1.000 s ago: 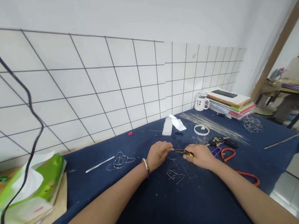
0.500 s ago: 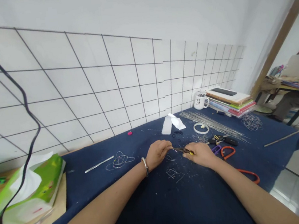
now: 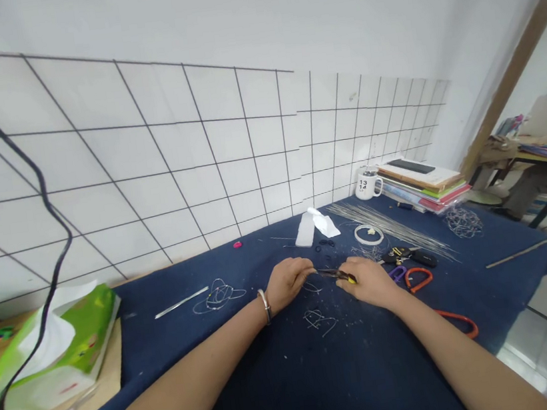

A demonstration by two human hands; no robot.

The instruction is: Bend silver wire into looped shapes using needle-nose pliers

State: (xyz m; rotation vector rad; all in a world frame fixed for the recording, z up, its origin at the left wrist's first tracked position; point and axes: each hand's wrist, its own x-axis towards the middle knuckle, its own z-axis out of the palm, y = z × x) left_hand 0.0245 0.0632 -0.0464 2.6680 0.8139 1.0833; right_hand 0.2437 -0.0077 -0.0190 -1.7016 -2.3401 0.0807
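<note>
My right hand (image 3: 370, 281) is closed around a pair of pliers (image 3: 333, 272) with dark jaws and a bit of yellow on the handle. The jaws point left toward my left hand (image 3: 291, 279), whose fingers are pinched together at the jaw tips. A thin wire seems to be in that pinch, though my fingers mostly hide it. Just below the pliers, a loose piece of wire (image 3: 312, 287) curves over the dark blue cloth (image 3: 276, 379). Nearer to me lies a small tangle of wire (image 3: 319, 321).
Wire loops (image 3: 219, 295) and a flat strip (image 3: 181, 302) lie left. Rightward are a wire coil (image 3: 369, 235), straight wires (image 3: 392, 229), orange-handled tools (image 3: 418, 279), a mug (image 3: 368, 184) and stacked books (image 3: 422, 185). A tissue pack (image 3: 90, 343) sits far left; a black cable (image 3: 44, 188) hangs there.
The view has shifted very slightly. Both hands stay nearly in place, with the right hand and pliers turned a little.
</note>
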